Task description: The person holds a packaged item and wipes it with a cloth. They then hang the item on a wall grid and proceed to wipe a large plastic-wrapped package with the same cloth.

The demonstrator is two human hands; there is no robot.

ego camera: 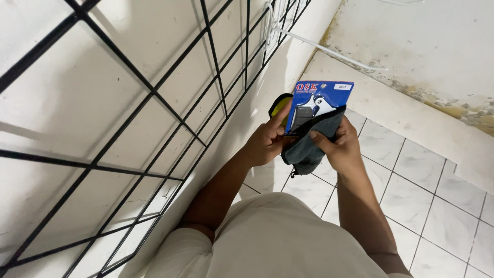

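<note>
A blue blister-card package (320, 100) with a small metal item under clear plastic stands upright in front of me. My left hand (266, 141) grips its lower left edge, thumb up along the card. A yellow and black item (279, 107) shows just behind that hand. My right hand (340, 146) holds a dark grey cloth (309, 149) pressed against the card's lower right side. The cloth drapes down between both hands and hides the card's bottom part.
A black wire grid panel (154, 92) stands against the white wall on my left. A white wire hook (329, 50) juts from the wall near the top. White floor tiles (427, 195) lie below, beside a stained raised ledge (411, 92).
</note>
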